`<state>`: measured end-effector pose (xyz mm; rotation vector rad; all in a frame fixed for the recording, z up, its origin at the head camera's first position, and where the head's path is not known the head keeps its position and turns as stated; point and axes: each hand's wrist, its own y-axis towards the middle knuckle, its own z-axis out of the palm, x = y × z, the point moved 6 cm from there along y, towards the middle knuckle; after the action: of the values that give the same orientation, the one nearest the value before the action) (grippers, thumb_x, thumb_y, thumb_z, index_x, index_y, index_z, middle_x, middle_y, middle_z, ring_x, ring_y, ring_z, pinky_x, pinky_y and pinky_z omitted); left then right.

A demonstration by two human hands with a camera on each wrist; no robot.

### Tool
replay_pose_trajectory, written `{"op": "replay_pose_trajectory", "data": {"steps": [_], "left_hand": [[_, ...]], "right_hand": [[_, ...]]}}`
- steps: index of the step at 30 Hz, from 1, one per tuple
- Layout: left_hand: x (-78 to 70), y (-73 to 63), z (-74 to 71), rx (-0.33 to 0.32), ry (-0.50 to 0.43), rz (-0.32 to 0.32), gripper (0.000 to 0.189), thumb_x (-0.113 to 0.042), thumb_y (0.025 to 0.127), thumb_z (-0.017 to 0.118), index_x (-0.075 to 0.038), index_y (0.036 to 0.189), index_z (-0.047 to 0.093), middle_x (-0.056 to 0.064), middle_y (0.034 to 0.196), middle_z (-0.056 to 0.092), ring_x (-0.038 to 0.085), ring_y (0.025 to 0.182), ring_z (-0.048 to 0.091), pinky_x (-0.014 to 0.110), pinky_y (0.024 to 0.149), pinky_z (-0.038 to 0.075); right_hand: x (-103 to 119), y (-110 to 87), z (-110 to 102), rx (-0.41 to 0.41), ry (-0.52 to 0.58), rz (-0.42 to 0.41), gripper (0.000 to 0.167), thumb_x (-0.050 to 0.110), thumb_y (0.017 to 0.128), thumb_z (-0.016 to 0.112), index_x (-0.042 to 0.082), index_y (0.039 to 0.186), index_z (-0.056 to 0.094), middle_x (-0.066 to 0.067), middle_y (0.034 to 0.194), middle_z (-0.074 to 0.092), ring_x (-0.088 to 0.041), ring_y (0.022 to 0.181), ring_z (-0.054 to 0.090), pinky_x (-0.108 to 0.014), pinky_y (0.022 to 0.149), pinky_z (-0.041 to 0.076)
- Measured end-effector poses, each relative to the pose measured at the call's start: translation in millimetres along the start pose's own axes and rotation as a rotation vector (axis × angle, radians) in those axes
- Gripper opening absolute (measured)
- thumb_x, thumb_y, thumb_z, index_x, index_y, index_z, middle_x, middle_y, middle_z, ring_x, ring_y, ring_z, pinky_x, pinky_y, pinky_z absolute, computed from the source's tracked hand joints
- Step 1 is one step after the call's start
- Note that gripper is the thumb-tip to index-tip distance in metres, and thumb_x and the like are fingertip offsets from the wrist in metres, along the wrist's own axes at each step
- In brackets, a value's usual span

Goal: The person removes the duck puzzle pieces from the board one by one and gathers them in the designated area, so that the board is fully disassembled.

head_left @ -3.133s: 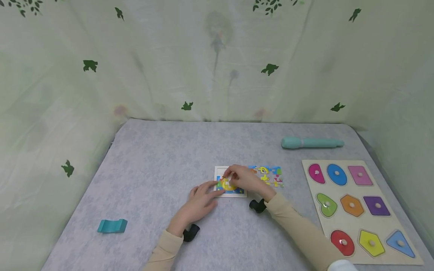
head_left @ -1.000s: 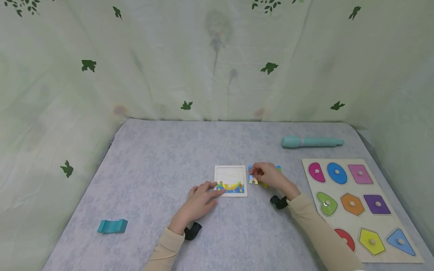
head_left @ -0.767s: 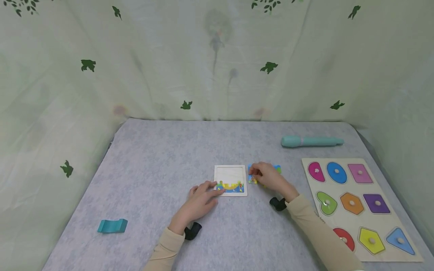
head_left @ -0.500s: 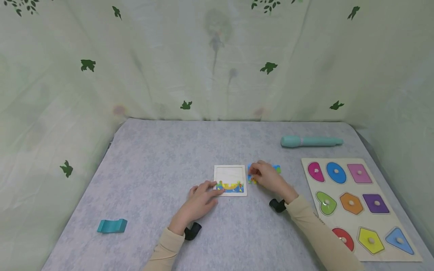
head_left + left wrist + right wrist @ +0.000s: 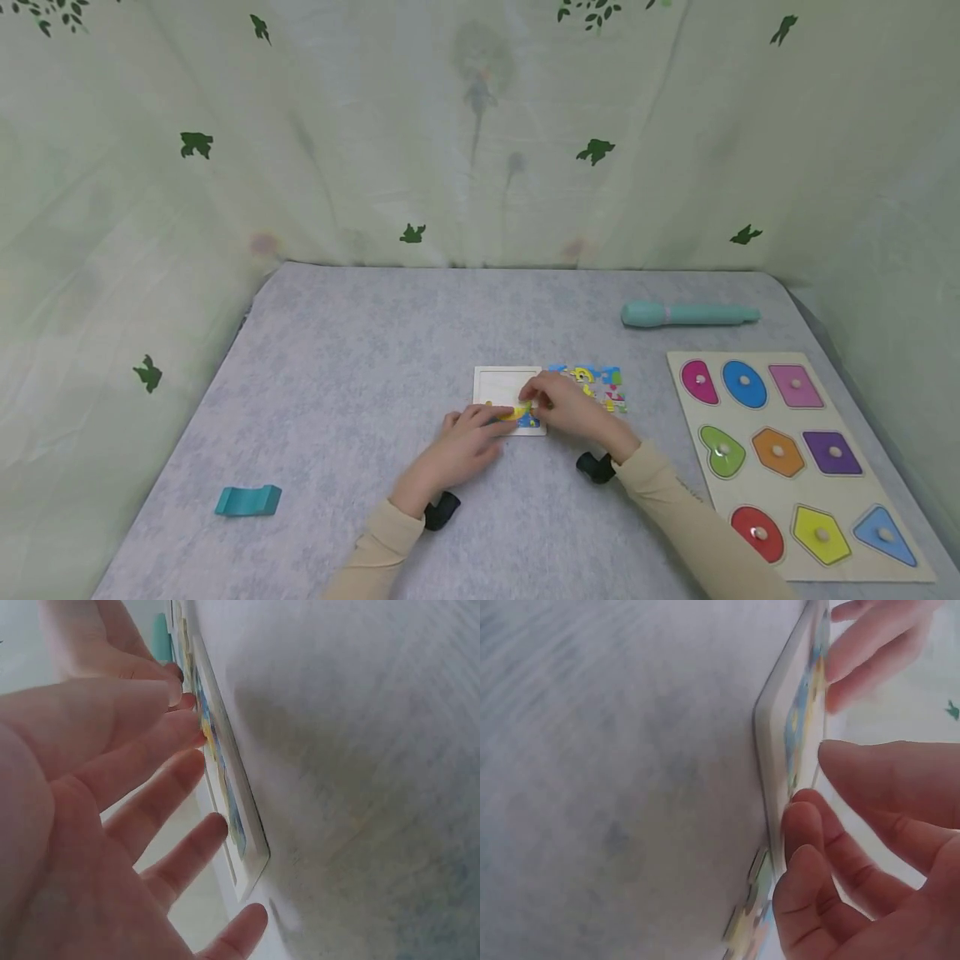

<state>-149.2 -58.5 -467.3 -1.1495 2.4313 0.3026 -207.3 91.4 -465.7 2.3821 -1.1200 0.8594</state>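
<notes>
A small white puzzle tray (image 5: pixel 495 383) lies mid-table, with a row of joined jigsaw pieces (image 5: pixel 526 421) in blue and yellow along its near side. Over the tray's near-left part stretches my left hand (image 5: pixel 467 442), fingers extended and fingertips right at the joined pieces. From the right, my right hand (image 5: pixel 572 410) reaches over the tray with bent fingers, its tips close to the right end of that row. In the right wrist view the thumb (image 5: pixel 862 761) stands apart from the curled fingers (image 5: pixel 804 821); I cannot tell whether a piece is between them.
Loose jigsaw pieces (image 5: pixel 611 379) lie to the tray's right, partly behind the right hand. A peg board with coloured shapes (image 5: pixel 757 492) fills the right side of the table. A teal stick-like object (image 5: pixel 697 315) lies at the back right, a teal block (image 5: pixel 248 501) at the left.
My right hand has moved left from the loose pieces to the tray's right side. My left hand has shifted right, further over the joined row. Earlier, the right hand was also over the tray.
</notes>
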Motion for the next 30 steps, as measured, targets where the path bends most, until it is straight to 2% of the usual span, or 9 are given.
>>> {"op": "replay_pose_trajectory", "data": {"steps": [8,14,19,21,24,27,29,30], "left_hand": [[-2.8,0.4,2.7,-0.03,0.053,-0.009,0.035,-0.018,0.097,0.057,-0.012,0.131,0.06,0.004,0.139,0.049,0.025,0.126,0.041,0.051,0.087,0.031],[-2.5,1.2,3.0,-0.038,0.026,-0.038,0.034,-0.018,0.097,0.057,-0.012,0.13,0.062,0.003,0.137,0.051,0.025,0.125,0.042,0.056,0.088,0.029],[-2.0,1.1,3.4,-0.041,0.004,-0.046,0.033,-0.017,0.097,0.057,-0.013,0.129,0.062,0.003,0.137,0.051,0.025,0.126,0.042,0.056,0.088,0.028],[-1.9,1.1,3.6,-0.043,-0.003,-0.044,0.033,-0.017,0.097,0.057,-0.012,0.13,0.062,0.003,0.138,0.051,0.026,0.126,0.041,0.056,0.088,0.028],[-1.8,0.7,3.4,-0.044,-0.018,-0.043,0.033,-0.017,0.097,0.057,-0.012,0.129,0.062,0.004,0.138,0.051,0.026,0.127,0.041,0.056,0.087,0.027],[-1.1,0.4,3.6,-0.044,-0.027,-0.044,0.033,-0.017,0.097,0.057,-0.012,0.129,0.062,0.004,0.138,0.05,0.027,0.127,0.04,0.056,0.087,0.027],[-0.6,0.2,3.6,-0.045,-0.03,-0.045,0.033,-0.017,0.097,0.057,-0.013,0.13,0.062,0.004,0.138,0.05,0.027,0.127,0.04,0.055,0.087,0.027],[-0.1,0.2,3.8,-0.046,-0.029,-0.046,0.033,-0.017,0.097,0.057,-0.013,0.13,0.062,0.003,0.139,0.05,0.026,0.127,0.04,0.055,0.087,0.027]], "right_hand": [[3.5,-1.1,4.9,0.022,0.008,0.026,0.022,-0.005,0.081,0.065,0.003,0.102,0.065,-0.004,0.09,0.055,-0.015,0.079,0.049,-0.029,0.072,0.041],[5.9,-0.9,3.6,-0.029,0.028,0.018,0.026,-0.01,0.078,0.063,0.001,0.101,0.065,-0.004,0.087,0.05,-0.015,0.076,0.047,-0.028,0.069,0.042],[4.9,-2.4,6.1,-0.017,0.014,0.05,0.024,-0.01,0.08,0.06,0.005,0.098,0.068,-0.003,0.091,0.048,-0.016,0.081,0.043,-0.028,0.07,0.04],[4.6,-3.7,6.4,-0.014,0.026,0.054,0.025,-0.011,0.081,0.058,0.006,0.098,0.068,-0.004,0.09,0.049,-0.017,0.082,0.043,-0.032,0.07,0.041],[3.6,-4.5,6.7,-0.01,0.047,0.039,0.03,-0.013,0.08,0.056,0.007,0.099,0.068,-0.002,0.088,0.051,-0.016,0.08,0.044,-0.045,0.086,0.04],[3.2,-4.0,6.8,-0.003,0.05,0.02,0.03,-0.013,0.08,0.057,0.008,0.1,0.066,0.001,0.079,0.054,-0.012,0.07,0.046,-0.056,0.1,0.027],[2.4,-4.3,6.2,-0.001,0.068,0.023,0.028,-0.011,0.082,0.058,0.009,0.1,0.066,0.003,0.075,0.055,-0.011,0.066,0.046,-0.054,0.1,0.027],[0.9,-4.8,5.7,-0.003,0.075,0.033,0.026,-0.009,0.084,0.059,0.011,0.101,0.065,0.004,0.073,0.055,-0.01,0.065,0.046,-0.05,0.097,0.031]]}}
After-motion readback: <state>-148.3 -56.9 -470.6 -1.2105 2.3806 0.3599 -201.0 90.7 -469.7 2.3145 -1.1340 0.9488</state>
